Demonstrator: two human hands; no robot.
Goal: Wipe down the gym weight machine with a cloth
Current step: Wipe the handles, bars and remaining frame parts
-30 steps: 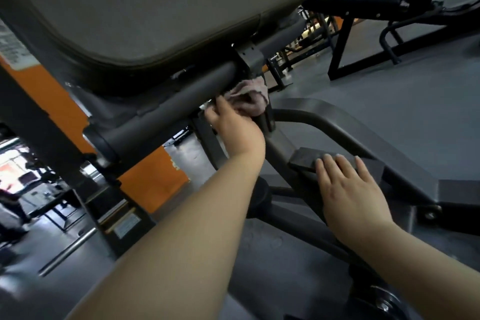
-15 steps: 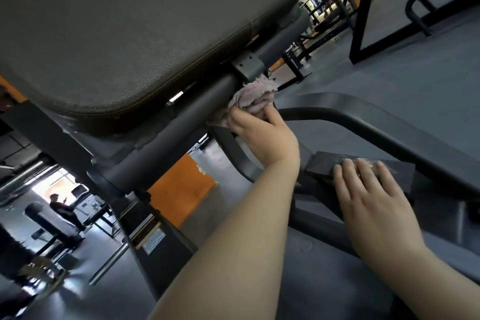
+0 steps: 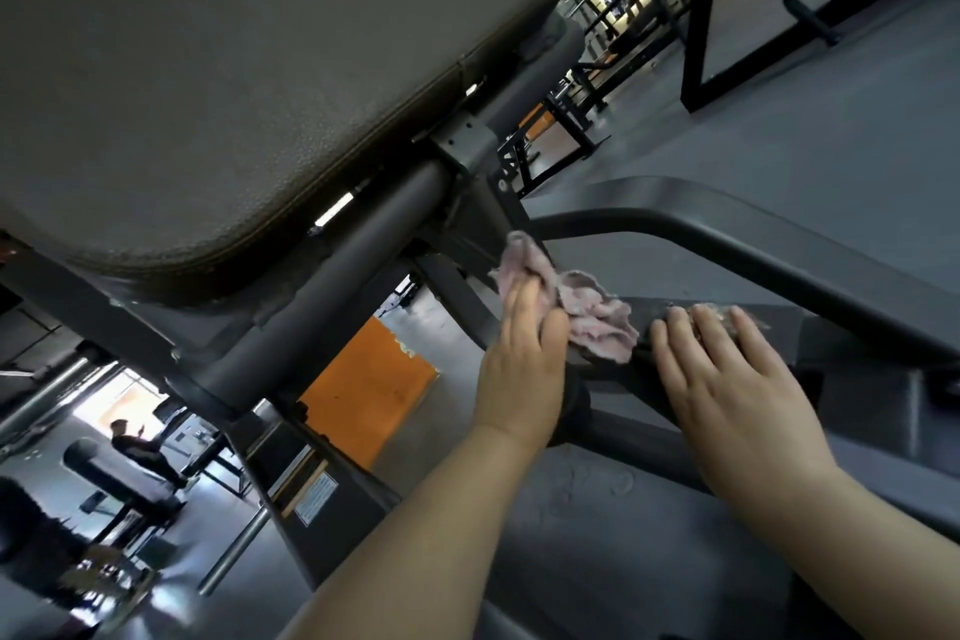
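The cloth (image 3: 582, 314) is being pressed against the frame (image 3: 727, 244) under the pad (image 3: 234, 78) by the left hand (image 3: 522, 353), its fingers (image 3: 519, 299) lying nearly straight over the bunched fabric. The right hand (image 3: 727, 379) is being rested flat, fingers spread, on a plate (image 3: 779, 322) just beside. The loose cloth is likely being left free to slip or to snag on brackets.
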